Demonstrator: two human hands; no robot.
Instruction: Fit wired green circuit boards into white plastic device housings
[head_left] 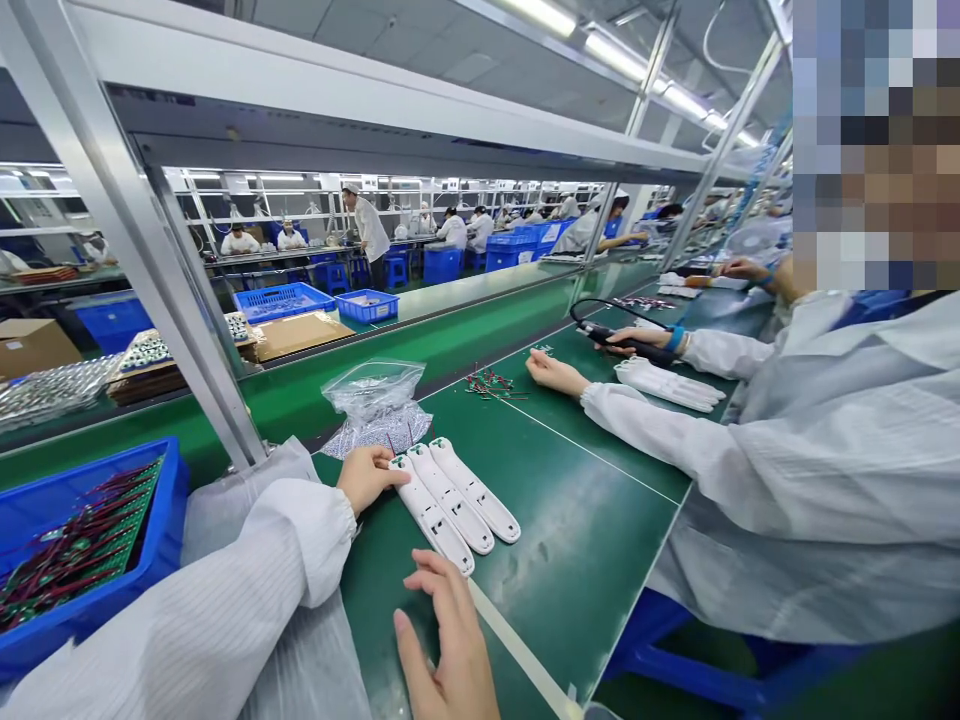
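Three long white plastic housings (442, 505) lie side by side on the green bench, each with a small green circuit board at its far end. My left hand (369, 477) is closed at the far end of the leftmost housing, thumb resting on its edge by the board; the fingertips are partly hidden. Thin dark wires stick up there. My right hand (450, 645) is held over the bench near the housings' close ends, fingers apart and holding nothing. Just beyond the housings, a clear zip bag (375, 395) lies on a bag of many small metallic parts (382, 428).
At left stands a blue bin (176, 510) of green boards with dark red wires. A pile of short wires (487, 382) lies farther along. A co-worker on the right holds a black corded tool (637, 343) beside more white housings (667, 385). A metal post (187, 300) rises at left.
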